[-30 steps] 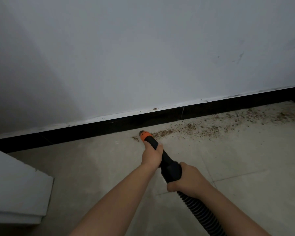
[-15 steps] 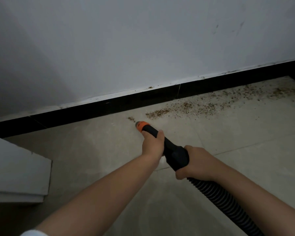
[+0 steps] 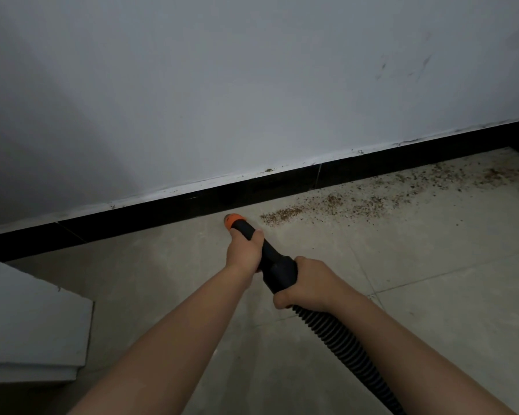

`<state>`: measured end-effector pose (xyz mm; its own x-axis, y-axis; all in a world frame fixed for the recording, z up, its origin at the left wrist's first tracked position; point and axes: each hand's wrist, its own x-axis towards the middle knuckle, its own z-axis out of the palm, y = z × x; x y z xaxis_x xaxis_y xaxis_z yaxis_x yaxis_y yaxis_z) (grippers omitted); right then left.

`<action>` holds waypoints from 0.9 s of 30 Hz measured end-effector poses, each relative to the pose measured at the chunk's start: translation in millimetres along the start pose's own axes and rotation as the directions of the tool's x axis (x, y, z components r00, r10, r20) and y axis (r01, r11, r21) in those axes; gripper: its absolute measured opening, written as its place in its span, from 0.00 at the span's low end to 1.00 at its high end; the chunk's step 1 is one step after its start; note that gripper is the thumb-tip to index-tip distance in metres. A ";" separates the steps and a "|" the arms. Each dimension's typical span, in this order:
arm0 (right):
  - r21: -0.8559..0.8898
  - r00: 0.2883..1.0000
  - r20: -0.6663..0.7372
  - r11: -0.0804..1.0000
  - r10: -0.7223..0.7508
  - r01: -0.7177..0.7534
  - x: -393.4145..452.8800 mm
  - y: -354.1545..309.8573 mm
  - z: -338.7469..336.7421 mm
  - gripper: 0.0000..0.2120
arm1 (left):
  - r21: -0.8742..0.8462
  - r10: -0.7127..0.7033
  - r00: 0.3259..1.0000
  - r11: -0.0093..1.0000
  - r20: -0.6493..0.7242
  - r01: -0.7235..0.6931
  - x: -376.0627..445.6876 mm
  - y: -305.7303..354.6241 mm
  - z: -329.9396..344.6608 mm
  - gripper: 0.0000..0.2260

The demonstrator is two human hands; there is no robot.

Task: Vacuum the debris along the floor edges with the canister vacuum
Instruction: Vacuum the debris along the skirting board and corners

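Observation:
A black vacuum nozzle with an orange tip (image 3: 233,220) points at the floor close to the black baseboard (image 3: 192,205). My left hand (image 3: 244,251) grips the nozzle just behind the orange tip. My right hand (image 3: 307,284) grips the thicker black handle where the ribbed hose (image 3: 342,345) begins. Brown debris (image 3: 327,205) lies scattered on the tiles along the baseboard, starting just right of the tip and running to the right edge. The canister itself is out of view.
A white wall (image 3: 252,85) rises above the baseboard. A white stepped block or furniture edge (image 3: 30,324) stands at the lower left. Pale floor tiles (image 3: 432,295) spread to the right and toward me.
The nozzle tip has moved left and toward the baseboard. The small speck left of the main debris patch is gone from the floor. Both hands keep their grip.

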<state>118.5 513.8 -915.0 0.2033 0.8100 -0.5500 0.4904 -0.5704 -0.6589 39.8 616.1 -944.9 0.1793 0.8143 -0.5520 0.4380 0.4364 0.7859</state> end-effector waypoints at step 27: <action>-0.092 0.993 0.105 0.994 0.061 -0.051 -2.5 -9.9 -23.6 0.14 | -0.210 -0.117 0.988 0.973 -0.100 0.094 -21.5 3.0 3.0 0.23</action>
<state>133.1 520.7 -894.9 0.1427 0.7553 -0.6397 0.5549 -0.5963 -0.5801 40.0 598.8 -931.6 0.0380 0.7916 -0.6099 0.2586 0.5818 0.7711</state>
